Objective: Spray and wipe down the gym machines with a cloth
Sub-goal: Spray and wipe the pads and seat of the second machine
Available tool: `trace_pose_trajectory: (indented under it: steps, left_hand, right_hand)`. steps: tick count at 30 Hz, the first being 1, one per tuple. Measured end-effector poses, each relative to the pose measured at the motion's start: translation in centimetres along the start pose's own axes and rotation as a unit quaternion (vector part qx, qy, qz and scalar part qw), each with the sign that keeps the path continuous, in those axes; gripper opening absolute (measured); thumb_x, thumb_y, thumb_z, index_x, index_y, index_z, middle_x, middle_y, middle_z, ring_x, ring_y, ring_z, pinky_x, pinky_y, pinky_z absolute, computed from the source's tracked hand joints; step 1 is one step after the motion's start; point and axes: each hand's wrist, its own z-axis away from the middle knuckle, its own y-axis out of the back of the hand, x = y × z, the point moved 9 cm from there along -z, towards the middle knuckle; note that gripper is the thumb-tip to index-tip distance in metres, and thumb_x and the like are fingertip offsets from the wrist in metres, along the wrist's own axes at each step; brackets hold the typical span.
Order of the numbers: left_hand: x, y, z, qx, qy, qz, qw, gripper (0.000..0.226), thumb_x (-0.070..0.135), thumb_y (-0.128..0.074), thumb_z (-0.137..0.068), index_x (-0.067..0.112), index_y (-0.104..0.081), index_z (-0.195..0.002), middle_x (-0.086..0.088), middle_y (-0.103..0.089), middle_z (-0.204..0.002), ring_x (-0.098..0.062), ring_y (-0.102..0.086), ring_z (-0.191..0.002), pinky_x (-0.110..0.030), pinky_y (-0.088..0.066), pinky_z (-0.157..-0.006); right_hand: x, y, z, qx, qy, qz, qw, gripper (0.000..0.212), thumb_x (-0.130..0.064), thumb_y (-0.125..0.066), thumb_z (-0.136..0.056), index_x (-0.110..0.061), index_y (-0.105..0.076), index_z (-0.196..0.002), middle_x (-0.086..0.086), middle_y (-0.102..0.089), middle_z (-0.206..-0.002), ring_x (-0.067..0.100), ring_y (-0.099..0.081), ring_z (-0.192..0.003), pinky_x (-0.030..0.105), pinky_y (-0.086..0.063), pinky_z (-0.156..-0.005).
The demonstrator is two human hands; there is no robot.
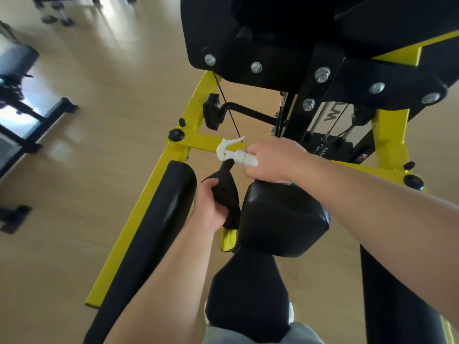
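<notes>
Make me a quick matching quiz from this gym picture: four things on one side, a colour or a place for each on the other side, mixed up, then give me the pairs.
Things:
1. spray bottle
2. cloth
3. machine frame
4. square pad

Colour or place:
A. yellow
B. gripped in the left hand
C. white, held in the right hand
D. black, padded, just below the right hand

Pairs: 1-C, 2-B, 3-A, 4-D
</notes>
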Motion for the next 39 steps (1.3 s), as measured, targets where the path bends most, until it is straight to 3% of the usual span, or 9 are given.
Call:
trace_pose_trajectory:
  steps: [4, 9, 12, 19, 22, 26, 30, 33, 39]
  left_hand:
    - [-0.9, 0.9, 1.9, 0.001, 0.008, -0.067, 0.998, 0.040, 0.038, -0.058, -0.091, 0.012, -0.066, -0.121, -0.020, -0.070, -0.117, -0.037, -0.064, -0.113, -0.049, -0.045, -0.108]
    - [-0.5, 1.7, 3.5, 0.040, -0.001, -0.148, 0.988, 0.012, 0.029, -0.057, -0.099, 0.018, -0.060, -0.102, -0.009, -0.064, -0.099, -0.024, -0.059, -0.091, -0.041, -0.041, -0.093]
    - [0.1, 1.9, 4.1, 0.042, -0.036, -0.202, 0.978, 0.010, 0.023, -0.058, -0.100, 0.021, -0.059, -0.109, -0.002, -0.062, -0.099, -0.016, -0.055, -0.087, -0.040, -0.041, -0.095]
    - [1.9, 1.5, 6.9, -0.004, -0.222, -0.431, 0.875, 0.015, 0.019, -0.065, -0.095, 0.033, -0.064, -0.099, 0.001, -0.070, -0.096, -0.018, -0.066, -0.095, -0.038, -0.055, -0.078]
    - [1.7, 2.4, 8.4, 0.009, -0.247, -0.436, 0.865, 0.017, 0.018, -0.067, -0.095, 0.034, -0.061, -0.094, 0.006, -0.067, -0.089, -0.008, -0.062, -0.087, -0.032, -0.050, -0.074]
    - [0.3, 4.7, 10.2, 0.064, -0.228, -0.468, 0.851, 0.035, 0.022, -0.069, -0.094, 0.013, -0.059, -0.126, -0.002, -0.067, -0.099, -0.011, -0.061, -0.086, -0.029, -0.047, -0.064]
    - [-2.1, 5.8, 13.0, 0.066, -0.229, -0.458, 0.856, 0.027, 0.021, -0.063, -0.096, 0.004, -0.059, -0.117, -0.016, -0.068, -0.114, -0.037, -0.068, -0.108, -0.054, -0.057, -0.094]
    - [-4.9, 6.8, 14.5, 0.076, -0.223, -0.465, 0.853, 0.026, 0.021, -0.059, -0.094, 0.006, -0.058, -0.115, -0.020, -0.067, -0.117, -0.042, -0.066, -0.110, -0.059, -0.055, -0.096]
    - [-10.4, 9.8, 17.6, 0.066, -0.206, -0.432, 0.875, 0.026, 0.021, -0.061, -0.096, 0.017, -0.058, -0.122, -0.005, -0.071, -0.106, -0.024, -0.070, -0.097, -0.047, -0.061, -0.086]
  right_hand:
    - [-2.4, 2.4, 1.6, 0.042, 0.033, 0.096, 0.994, 0.038, -0.051, -0.054, -0.090, -0.034, -0.063, -0.123, -0.009, -0.058, -0.085, 0.016, -0.057, -0.075, 0.029, -0.033, -0.055]
    - [-5.0, 3.8, 4.0, 0.063, 0.027, 0.161, 0.985, 0.032, -0.051, -0.055, -0.091, -0.031, -0.062, -0.114, -0.007, -0.049, -0.080, 0.015, -0.052, -0.070, 0.032, -0.039, -0.058]
    - [-6.3, 3.5, 5.7, 0.067, 0.015, 0.170, 0.983, 0.028, -0.050, -0.056, -0.092, -0.031, -0.062, -0.112, -0.007, -0.048, -0.078, 0.014, -0.049, -0.066, 0.034, -0.040, -0.059]
    - [-7.5, 2.5, 10.0, 0.053, -0.002, 0.128, 0.990, 0.018, -0.048, -0.057, -0.094, -0.032, -0.053, -0.102, -0.009, -0.050, -0.079, 0.010, -0.047, -0.067, 0.034, -0.044, -0.063]
    - [-7.6, 2.1, 12.2, 0.055, 0.003, 0.117, 0.992, 0.018, -0.046, -0.057, -0.095, -0.033, -0.046, -0.099, -0.010, -0.047, -0.078, 0.006, -0.041, -0.064, 0.032, -0.038, -0.061]
    - [-7.3, 1.2, 15.6, 0.058, -0.002, 0.102, 0.993, 0.021, -0.046, -0.056, -0.095, -0.029, -0.060, -0.106, -0.010, -0.054, -0.078, 0.007, -0.048, -0.065, 0.029, -0.040, -0.057]
    - [-6.8, -0.8, 19.7, 0.046, -0.010, 0.060, 0.997, 0.022, -0.045, -0.058, -0.093, -0.031, -0.063, -0.108, -0.009, -0.060, -0.079, 0.009, -0.056, -0.068, 0.029, -0.044, -0.059]
    - [-6.3, -3.1, 22.8, 0.034, -0.020, 0.040, 0.998, 0.021, -0.044, -0.059, -0.092, -0.032, -0.063, -0.108, -0.009, -0.061, -0.079, 0.010, -0.057, -0.067, 0.028, -0.043, -0.056]
    - [-5.6, -8.7, 27.7, -0.006, -0.039, 0.004, 0.999, 0.022, -0.044, -0.061, -0.090, -0.031, -0.062, -0.108, -0.008, -0.060, -0.082, 0.011, -0.056, -0.068, 0.030, -0.039, -0.053]
